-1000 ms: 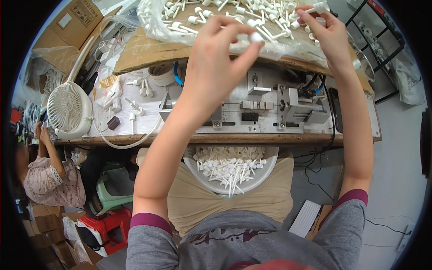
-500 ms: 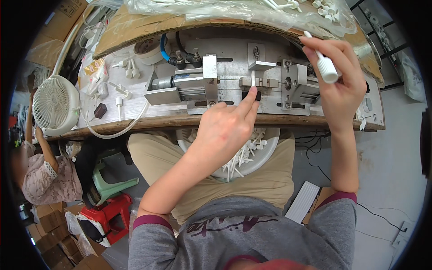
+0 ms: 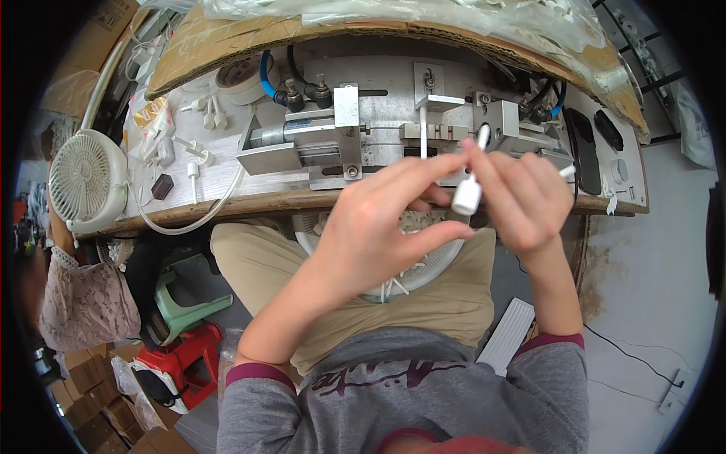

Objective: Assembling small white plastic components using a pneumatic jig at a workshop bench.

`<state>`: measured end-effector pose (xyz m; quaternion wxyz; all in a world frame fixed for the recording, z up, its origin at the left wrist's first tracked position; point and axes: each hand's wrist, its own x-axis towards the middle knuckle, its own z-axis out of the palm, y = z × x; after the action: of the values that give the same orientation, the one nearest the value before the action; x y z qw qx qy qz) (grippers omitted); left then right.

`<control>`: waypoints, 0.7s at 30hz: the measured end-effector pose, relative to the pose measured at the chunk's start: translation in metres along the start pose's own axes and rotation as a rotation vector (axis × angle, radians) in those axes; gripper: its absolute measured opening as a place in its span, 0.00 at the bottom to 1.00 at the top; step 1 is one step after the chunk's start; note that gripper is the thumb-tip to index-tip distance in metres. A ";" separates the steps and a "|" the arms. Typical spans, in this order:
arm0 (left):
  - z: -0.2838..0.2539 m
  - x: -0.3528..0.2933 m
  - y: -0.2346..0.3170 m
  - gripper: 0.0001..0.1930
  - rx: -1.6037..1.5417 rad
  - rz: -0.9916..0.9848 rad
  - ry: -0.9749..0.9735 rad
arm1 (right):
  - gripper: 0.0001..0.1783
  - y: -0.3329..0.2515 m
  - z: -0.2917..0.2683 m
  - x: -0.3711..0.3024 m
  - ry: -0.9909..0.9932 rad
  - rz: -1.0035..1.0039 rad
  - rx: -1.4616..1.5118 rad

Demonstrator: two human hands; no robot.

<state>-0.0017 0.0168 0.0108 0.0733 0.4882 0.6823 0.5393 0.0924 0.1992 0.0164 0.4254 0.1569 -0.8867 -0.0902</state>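
Observation:
My right hand (image 3: 525,200) is closed, fingertips pinching a white plastic cap with a thin stem (image 3: 466,195); the cap end points down toward me. A second white piece (image 3: 567,172) pokes out from the far side of this hand. My left hand (image 3: 378,227) has thumb and index finger spread around the cap, its index tip close to the stem; I cannot tell whether it touches. Just beyond the hands, a white rod (image 3: 423,136) sits at the small slotted metal block (image 3: 452,132) of a metal clamping fixture (image 3: 346,125). Its lower end is hidden by my left hand.
A bowl (image 3: 435,271) of white stemmed pieces rests on my lap, partly covered by my hands. A white fan (image 3: 89,180) and loose white parts (image 3: 215,113) are at the left. Cardboard (image 3: 227,47) overhangs the bench. A dark phone (image 3: 584,151) lies at the right.
My left hand has drawn back from the rod at the fixture and spread its fingers. My right hand has come down and left with the cap, and the two hands now meet.

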 end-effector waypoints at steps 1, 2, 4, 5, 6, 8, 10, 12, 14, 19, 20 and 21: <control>0.003 -0.003 0.004 0.21 -0.061 0.014 0.039 | 0.25 -0.007 0.003 -0.001 0.011 0.012 0.018; 0.004 -0.005 0.007 0.23 -0.121 0.027 0.077 | 0.24 -0.011 0.004 -0.001 0.022 0.025 0.035; 0.004 -0.006 0.010 0.22 -0.074 0.019 0.123 | 0.23 -0.008 0.007 0.000 0.078 0.127 0.160; 0.003 -0.007 0.010 0.22 -0.004 0.024 0.148 | 0.23 -0.007 0.004 0.003 0.080 0.199 0.222; 0.001 -0.007 0.009 0.22 0.065 0.028 0.174 | 0.24 -0.006 0.003 0.005 0.084 0.270 0.285; 0.001 -0.010 -0.002 0.20 0.233 0.084 0.127 | 0.26 -0.007 -0.012 0.010 0.032 0.441 0.407; 0.006 -0.012 -0.010 0.19 0.336 0.072 0.085 | 0.29 -0.008 -0.024 0.007 -0.014 0.602 0.522; 0.009 -0.012 -0.019 0.15 0.555 0.147 0.049 | 0.29 -0.007 -0.021 0.004 0.097 0.692 0.586; 0.013 -0.009 -0.024 0.14 0.719 0.179 -0.007 | 0.30 -0.003 -0.021 0.002 0.126 0.622 0.631; 0.010 0.004 -0.022 0.15 0.761 0.178 -0.042 | 0.25 -0.002 -0.035 0.001 0.175 0.548 0.510; 0.010 0.004 -0.021 0.15 0.766 0.174 -0.051 | 0.25 -0.002 -0.036 0.000 0.195 0.544 0.471; 0.010 0.005 -0.020 0.15 0.722 0.154 -0.039 | 0.25 -0.002 -0.036 -0.001 0.219 0.540 0.430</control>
<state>-0.0101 0.0278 -0.0074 -0.1316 0.5428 0.7883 0.2581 0.1216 0.1964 0.0374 0.4837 0.0117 -0.8440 0.2313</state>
